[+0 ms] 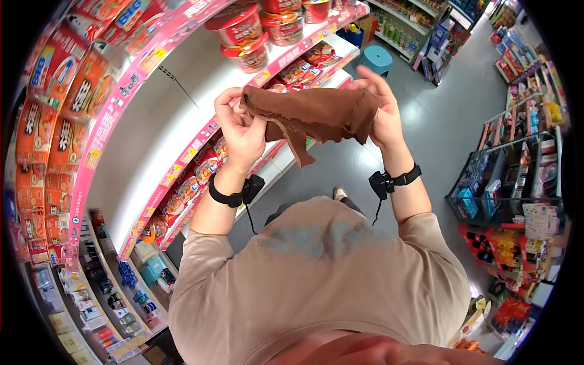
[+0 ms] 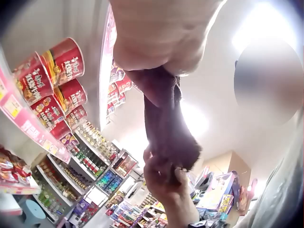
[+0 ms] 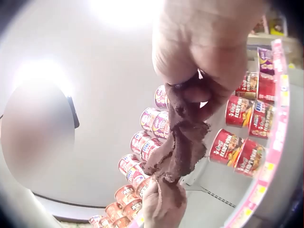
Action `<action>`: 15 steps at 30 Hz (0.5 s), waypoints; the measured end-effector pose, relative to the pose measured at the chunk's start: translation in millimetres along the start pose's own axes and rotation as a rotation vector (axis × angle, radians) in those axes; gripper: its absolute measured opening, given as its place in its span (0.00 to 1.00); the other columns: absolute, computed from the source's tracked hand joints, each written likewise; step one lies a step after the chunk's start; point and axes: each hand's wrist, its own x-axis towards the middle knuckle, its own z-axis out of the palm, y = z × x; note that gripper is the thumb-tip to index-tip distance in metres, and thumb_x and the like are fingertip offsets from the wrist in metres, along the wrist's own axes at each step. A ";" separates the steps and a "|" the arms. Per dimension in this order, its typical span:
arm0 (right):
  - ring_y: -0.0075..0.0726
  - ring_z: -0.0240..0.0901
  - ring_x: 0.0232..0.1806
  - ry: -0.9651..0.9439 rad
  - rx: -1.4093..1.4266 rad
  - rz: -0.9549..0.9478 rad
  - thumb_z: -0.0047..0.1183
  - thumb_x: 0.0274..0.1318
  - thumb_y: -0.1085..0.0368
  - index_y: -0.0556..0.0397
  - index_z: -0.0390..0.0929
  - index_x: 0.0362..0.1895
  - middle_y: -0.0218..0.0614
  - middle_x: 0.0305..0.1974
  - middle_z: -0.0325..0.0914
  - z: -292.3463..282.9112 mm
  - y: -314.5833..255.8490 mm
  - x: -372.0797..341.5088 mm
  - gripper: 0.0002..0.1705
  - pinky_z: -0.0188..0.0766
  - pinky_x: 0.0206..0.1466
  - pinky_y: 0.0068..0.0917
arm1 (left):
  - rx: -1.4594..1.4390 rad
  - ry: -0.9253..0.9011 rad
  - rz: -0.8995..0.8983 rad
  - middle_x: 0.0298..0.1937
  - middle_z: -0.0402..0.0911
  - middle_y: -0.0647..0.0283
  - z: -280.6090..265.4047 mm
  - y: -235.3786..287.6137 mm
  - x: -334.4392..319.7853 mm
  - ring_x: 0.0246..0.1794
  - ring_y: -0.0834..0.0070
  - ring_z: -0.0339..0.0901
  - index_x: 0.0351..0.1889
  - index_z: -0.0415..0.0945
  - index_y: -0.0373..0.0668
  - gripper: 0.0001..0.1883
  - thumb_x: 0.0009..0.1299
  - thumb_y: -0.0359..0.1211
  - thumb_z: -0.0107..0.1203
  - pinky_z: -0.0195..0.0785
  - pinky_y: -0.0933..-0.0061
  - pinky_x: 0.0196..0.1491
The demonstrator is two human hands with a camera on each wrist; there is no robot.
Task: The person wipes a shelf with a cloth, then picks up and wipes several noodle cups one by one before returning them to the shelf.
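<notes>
A brown cloth (image 1: 310, 109) with ragged, frayed edges is stretched between both hands, raised in front of the chest. My left hand (image 1: 240, 131) pinches its left end between thumb and fingers. At the other end, my right hand (image 1: 384, 115) grips the cloth, the thumb hidden partly behind it. A narrow torn strip dangles from the lower side near the left hand. Seen from the left wrist, the cloth (image 2: 166, 118) runs from one hand to the other, folded and bunched. The right wrist view shows its crumpled, uneven edge (image 3: 178, 147) close up.
On the left stands a curved white shelf (image 1: 146, 140) with pink price strips, bearing noodle cups (image 1: 243, 36) and red noodle packs (image 1: 182, 194). A blue stool (image 1: 376, 59) stands on the grey floor (image 1: 426, 128) ahead. Racks of boxed goods (image 1: 511, 164) line the right side.
</notes>
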 end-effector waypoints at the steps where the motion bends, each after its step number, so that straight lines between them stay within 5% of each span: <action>1: 0.43 0.76 0.56 -0.036 0.040 0.001 0.46 0.63 0.78 0.52 0.70 0.62 0.48 0.54 0.75 -13.4 -1.3 0.4 0.23 0.75 0.60 0.39 | 0.056 -0.017 0.008 0.56 0.80 0.46 11.6 2.4 4.7 0.53 0.66 0.81 0.69 0.51 0.42 0.32 0.70 0.14 0.50 0.75 0.67 0.57; 2: 0.44 0.75 0.56 -0.076 0.080 0.003 0.46 0.65 0.77 0.53 0.72 0.59 0.48 0.54 0.75 -26.2 -2.0 1.3 0.19 0.75 0.61 0.39 | 0.109 -0.031 0.006 0.56 0.81 0.43 20.3 3.8 9.7 0.56 0.62 0.81 0.72 0.48 0.42 0.35 0.70 0.14 0.51 0.75 0.65 0.59; 4: 0.46 0.74 0.59 -0.305 0.389 0.013 0.47 0.68 0.73 0.56 0.75 0.51 0.46 0.56 0.75 -47.0 -9.4 9.9 0.10 0.74 0.62 0.42 | 0.110 -0.084 0.076 0.57 0.81 0.43 28.4 0.6 15.0 0.57 0.59 0.81 0.64 0.65 0.40 0.27 0.67 0.18 0.59 0.74 0.61 0.60; 5: 0.47 0.74 0.59 -0.276 0.452 0.067 0.47 0.68 0.73 0.57 0.75 0.49 0.47 0.56 0.75 -53.7 -9.8 12.7 0.08 0.74 0.62 0.42 | 0.163 -0.161 0.153 0.59 0.80 0.44 27.3 -4.3 18.2 0.57 0.59 0.81 0.58 0.74 0.39 0.21 0.67 0.20 0.61 0.74 0.61 0.60; 10: 0.51 0.72 0.62 -0.238 0.583 0.282 0.51 0.69 0.66 0.53 0.76 0.41 0.52 0.59 0.72 -91.3 12.2 9.0 0.04 0.72 0.64 0.48 | 0.105 -0.017 0.003 0.61 0.78 0.42 47.9 -7.1 22.4 0.61 0.55 0.78 0.34 0.82 0.43 0.07 0.61 0.26 0.70 0.73 0.58 0.61; 12: 0.51 0.70 0.64 -0.480 0.588 0.198 0.57 0.65 0.59 0.51 0.76 0.42 0.53 0.63 0.69 -105.6 11.8 16.1 0.10 0.71 0.65 0.49 | 0.090 -0.025 0.019 0.62 0.77 0.43 52.8 -0.6 22.9 0.62 0.55 0.77 0.32 0.82 0.44 0.07 0.59 0.28 0.71 0.72 0.56 0.61; 15: 0.52 0.59 0.72 -0.748 0.441 0.398 0.63 0.58 0.52 0.51 0.75 0.56 0.53 0.67 0.66 -122.0 -4.0 16.4 0.26 0.52 0.75 0.51 | 0.119 -0.125 -0.064 0.64 0.73 0.38 73.0 20.5 27.9 0.56 0.54 0.80 0.33 0.80 0.42 0.04 0.66 0.28 0.65 0.77 0.61 0.55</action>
